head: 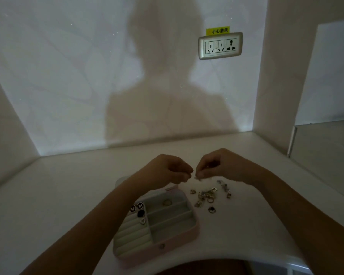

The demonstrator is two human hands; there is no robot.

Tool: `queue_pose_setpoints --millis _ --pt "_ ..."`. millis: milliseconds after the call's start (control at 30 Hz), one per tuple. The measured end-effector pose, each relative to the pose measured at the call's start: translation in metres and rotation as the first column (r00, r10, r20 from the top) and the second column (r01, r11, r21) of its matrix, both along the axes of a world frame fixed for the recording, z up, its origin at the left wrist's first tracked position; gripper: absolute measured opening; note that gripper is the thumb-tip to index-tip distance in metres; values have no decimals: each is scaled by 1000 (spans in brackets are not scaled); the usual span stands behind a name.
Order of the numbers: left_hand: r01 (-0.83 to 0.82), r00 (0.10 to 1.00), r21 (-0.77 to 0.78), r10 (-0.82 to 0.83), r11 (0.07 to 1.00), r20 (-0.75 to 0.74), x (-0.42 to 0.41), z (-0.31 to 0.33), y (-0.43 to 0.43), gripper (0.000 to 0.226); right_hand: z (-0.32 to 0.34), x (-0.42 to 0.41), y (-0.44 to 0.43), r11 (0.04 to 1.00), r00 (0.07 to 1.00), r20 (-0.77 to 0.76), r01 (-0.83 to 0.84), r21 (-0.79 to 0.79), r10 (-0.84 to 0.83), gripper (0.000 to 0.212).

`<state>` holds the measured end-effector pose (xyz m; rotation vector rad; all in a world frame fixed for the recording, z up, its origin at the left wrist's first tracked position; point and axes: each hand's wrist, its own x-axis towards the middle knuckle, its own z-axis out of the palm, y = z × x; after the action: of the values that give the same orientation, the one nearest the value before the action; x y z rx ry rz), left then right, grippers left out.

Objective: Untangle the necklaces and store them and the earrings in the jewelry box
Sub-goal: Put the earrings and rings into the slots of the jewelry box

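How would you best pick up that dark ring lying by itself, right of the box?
Probably pinch the dark ring across its band from above, coming from the near side: it seems to lie flat, apart from the jewelry pile behind it.

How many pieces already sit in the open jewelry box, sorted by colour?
Black butterfly pieces: 2
Plain black piece: 1
Pale heart-like piece: 1
Gold ring: 1
Total in the jewelry box: 5
The loose pile beside the box is too tangled and dim to count.
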<state>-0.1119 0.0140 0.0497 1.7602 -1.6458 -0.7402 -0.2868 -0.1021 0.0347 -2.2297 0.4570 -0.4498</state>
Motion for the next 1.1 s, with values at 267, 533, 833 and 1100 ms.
queue_pose_setpoints --millis 267,533,833,1100 --pt "-152 787 11 128 988 -603 8 6 41 14 -4 34 34 952 935 354 -106 288 -3 10" --pt "-260 925 -3 248 966 -288 26 5 77 7 -26 57 58 998 960 275 -58 36 46 6" --pt "-340 940 228 321 912 119 56 -4 108 9 -46 61 52 923 995 88 -18 -384 56 14" --pt "-376 922 210 342 903 179 53 -11 101 8 -46 61 50 916 991 108 -24 -401 74 11"
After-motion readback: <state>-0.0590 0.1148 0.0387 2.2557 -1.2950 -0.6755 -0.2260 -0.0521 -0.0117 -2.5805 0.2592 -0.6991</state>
